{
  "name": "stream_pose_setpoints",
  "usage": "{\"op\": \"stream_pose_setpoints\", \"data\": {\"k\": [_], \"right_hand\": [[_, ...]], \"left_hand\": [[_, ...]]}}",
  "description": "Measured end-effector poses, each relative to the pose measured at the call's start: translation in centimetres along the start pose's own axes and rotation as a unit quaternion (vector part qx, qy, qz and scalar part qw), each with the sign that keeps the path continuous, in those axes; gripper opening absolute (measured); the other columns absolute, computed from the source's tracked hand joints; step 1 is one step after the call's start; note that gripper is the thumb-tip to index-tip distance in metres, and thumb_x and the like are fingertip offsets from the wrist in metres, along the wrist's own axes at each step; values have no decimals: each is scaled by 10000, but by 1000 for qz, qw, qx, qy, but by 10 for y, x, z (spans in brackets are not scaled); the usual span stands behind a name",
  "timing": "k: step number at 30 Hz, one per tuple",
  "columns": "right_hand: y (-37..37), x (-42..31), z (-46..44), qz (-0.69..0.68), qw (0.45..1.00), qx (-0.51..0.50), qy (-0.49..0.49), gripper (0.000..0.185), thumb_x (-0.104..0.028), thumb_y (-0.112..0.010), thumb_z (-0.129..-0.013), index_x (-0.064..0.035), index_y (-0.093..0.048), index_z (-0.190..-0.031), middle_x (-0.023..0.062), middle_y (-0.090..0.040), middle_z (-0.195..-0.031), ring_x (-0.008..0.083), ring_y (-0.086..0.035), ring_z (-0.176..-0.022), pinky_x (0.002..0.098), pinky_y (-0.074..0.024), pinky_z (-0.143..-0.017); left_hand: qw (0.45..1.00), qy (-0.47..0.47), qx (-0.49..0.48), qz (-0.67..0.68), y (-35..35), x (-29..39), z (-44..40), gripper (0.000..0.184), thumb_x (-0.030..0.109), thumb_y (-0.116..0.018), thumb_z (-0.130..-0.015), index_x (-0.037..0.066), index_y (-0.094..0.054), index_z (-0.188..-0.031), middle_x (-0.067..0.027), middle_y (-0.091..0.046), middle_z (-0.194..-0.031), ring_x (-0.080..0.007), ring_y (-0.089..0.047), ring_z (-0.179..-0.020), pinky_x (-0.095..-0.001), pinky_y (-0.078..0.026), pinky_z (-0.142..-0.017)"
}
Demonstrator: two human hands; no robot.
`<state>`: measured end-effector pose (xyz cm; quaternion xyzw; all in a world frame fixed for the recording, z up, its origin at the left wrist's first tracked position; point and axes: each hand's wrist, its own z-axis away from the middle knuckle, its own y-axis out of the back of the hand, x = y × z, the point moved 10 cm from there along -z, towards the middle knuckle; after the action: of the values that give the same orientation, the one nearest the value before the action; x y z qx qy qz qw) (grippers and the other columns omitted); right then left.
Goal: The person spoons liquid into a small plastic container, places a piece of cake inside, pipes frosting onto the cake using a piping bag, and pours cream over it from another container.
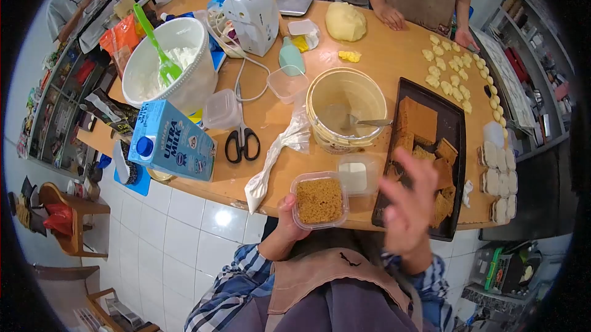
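My left hand grips a small clear plastic tub filled with a layer of brown cake crumbs, above the table's front edge. Raised to the right, my right hand is slightly blurred, with its fingers apart and nothing visible in them. Behind that hand lies a dark baking tray with a block of brown cake and several cut pieces. Just beyond the held tub sits another clear tub with something white in it. A cream-coloured bucket with a spoon stands behind them.
A white piping bag, scissors and a milk carton lie or stand to the left, near a white bowl with a green spatula. Filled tubs stack at right. Across the table, another person's hand rests near dough.
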<state>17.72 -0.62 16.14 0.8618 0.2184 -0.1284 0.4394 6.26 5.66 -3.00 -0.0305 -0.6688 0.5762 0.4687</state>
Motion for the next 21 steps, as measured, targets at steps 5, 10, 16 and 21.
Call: {"op": "stream_pose_setpoints", "data": {"k": [5, 10, 16, 21], "right_hand": [[6, 20, -60, 102, 995, -22, 2, 179, -72, -578, -682, 6, -608, -841, 200, -534, -1032, 335, -508, -935, 426, -384, -832], [-54, 56, -79, 171, 962, -206, -53, 147, 6, -591, -647, 34, -623, -787, 207, -559, -871, 323, -591, -797, 382, -485, -688], [-71, 67, -94, 229, 939, -253, -39, 113, 59, -572, -621, 37, -623, -720, 200, -559, -833, 337, -598, -786, 374, -500, -690], [-47, 38, -103, 263, 952, -152, 35, 61, 8, -550, -676, 19, -597, -712, 181, -564, -856, 349, -591, -773, 417, -477, -640]], "left_hand": [[998, -40, 52, -14, 24, 9, -11, 815, 644, -436, -724, 31, -377, -1259, -185, -502, -1157, -352, -537, -1013, -462, -472, -818], [997, -53, 44, 31, 31, 10, -17, 792, 644, -418, -740, 46, -378, -1258, -173, -504, -1146, -326, -543, -993, -458, -477, -796], [996, -58, 39, 60, 35, 11, -21, 797, 652, -412, -739, 45, -377, -1256, -174, -507, -1135, -326, -544, -987, -457, -496, -759], [997, -58, 24, 52, 31, 12, -22, 803, 659, -407, -739, 39, -380, -1249, -180, -506, -1129, -330, -543, -984, -456, -508, -731]]}}
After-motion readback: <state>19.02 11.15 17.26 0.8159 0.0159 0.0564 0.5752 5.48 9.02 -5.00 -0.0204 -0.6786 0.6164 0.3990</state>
